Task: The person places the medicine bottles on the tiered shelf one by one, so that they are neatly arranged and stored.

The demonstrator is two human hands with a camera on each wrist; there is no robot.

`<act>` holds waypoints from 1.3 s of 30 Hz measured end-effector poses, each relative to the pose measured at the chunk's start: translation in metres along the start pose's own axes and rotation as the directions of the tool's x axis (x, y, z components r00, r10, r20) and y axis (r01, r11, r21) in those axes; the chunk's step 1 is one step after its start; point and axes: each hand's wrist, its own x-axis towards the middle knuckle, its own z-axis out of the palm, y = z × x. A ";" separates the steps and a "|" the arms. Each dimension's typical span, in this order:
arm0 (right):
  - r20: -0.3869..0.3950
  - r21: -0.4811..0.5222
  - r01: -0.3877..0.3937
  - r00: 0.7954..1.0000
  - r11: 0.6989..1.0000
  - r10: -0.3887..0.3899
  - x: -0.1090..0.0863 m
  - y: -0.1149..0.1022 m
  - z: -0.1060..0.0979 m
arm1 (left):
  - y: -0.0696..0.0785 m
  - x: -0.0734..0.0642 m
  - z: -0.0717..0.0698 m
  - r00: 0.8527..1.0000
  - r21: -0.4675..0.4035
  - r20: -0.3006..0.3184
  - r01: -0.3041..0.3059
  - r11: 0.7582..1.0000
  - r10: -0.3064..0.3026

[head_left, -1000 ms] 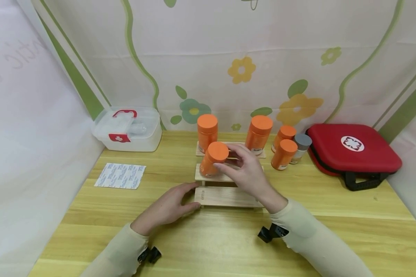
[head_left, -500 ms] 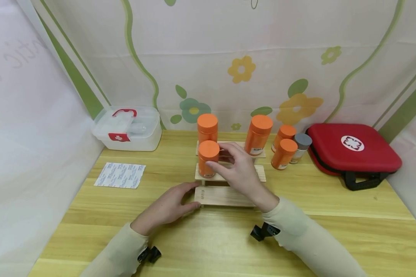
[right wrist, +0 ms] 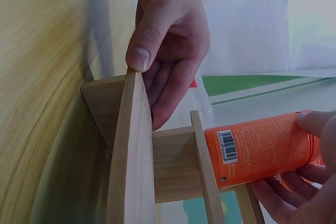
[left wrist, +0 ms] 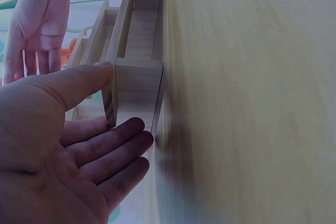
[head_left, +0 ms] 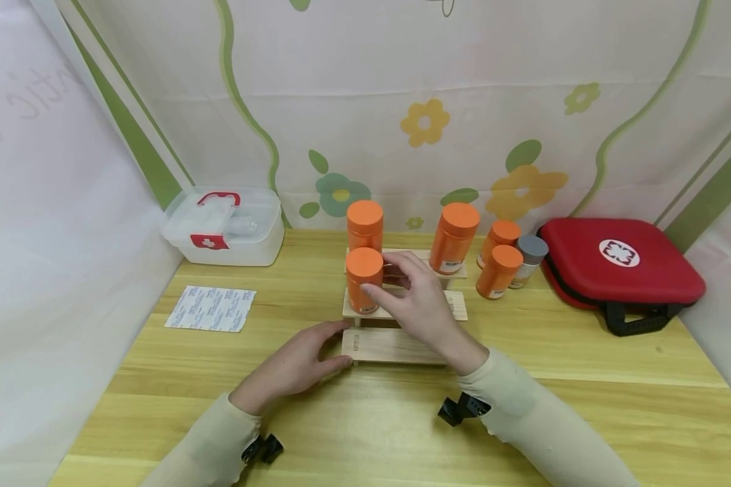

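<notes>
Label check: the held orange bottle [head_left: 364,283] carries a barcode [right wrist: 228,146] near its base and lines of pale small print, too fine to read in the right wrist view; a brand name cannot be made out. The clear box [head_left: 231,247] bears a red tag with a white cross. The red case [head_left: 621,260] shows a round white emblem with a cross-like mark. The foil sheet [head_left: 211,309] has repeated blue print, illegible. Faint lettering on the left wall cannot be read with confidence.

Position: the held orange bottle stands upright at the left end of the middle step [head_left: 457,306] of a wooden stand [head_left: 396,345]. Taking that bottle as the dial's centre, the right hand [head_left: 425,303] is at 4 o'clock, thumb and fingers closed about its side. The left hand [head_left: 295,358], between 7 and 8 o'clock, grips the lowest step's left end between thumb and forefinger, the other fingers loose.

Surroundings: on the top step, one large bottle [head_left: 365,223] is at 12 o'clock, another at 2. Two smaller bottles, a grey-lidded bottle [head_left: 528,260] and the case lie toward 3 o'clock; the sheet at 9; the box at 10.
</notes>
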 end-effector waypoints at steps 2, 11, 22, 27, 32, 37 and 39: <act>0.011 0.013 -0.007 1.000 1.000 0.007 0.000 0.000 -0.001 | 0.000 0.000 0.000 1.000 -0.002 0.000 0.001 1.000 -0.001; 0.052 0.022 -0.036 0.998 0.999 0.035 0.002 -0.001 -0.005 | 0.001 -0.001 0.000 1.000 -0.001 0.000 0.014 1.000 -0.014; 0.056 0.026 -0.017 0.998 1.000 0.016 0.000 0.001 -0.007 | 0.002 0.000 -0.001 1.000 0.004 0.000 0.019 1.000 -0.019; 0.047 -0.032 -0.009 0.999 0.999 0.011 -0.007 0.000 -0.014 | 0.001 0.000 0.000 1.000 0.008 -0.007 0.009 1.000 -0.009; 0.038 -0.084 0.000 0.999 0.996 0.004 -0.016 -0.002 -0.024 | 0.000 0.000 0.001 1.000 0.015 -0.017 0.008 1.000 -0.008; 0.029 -0.109 0.008 1.000 0.994 -0.005 -0.024 -0.004 -0.035 | 0.001 0.000 0.001 1.000 0.017 -0.020 0.010 1.000 -0.010; 0.027 -0.113 0.013 1.000 0.993 -0.010 -0.027 -0.005 -0.039 | 0.001 0.000 0.000 1.000 0.012 -0.018 0.014 1.000 -0.014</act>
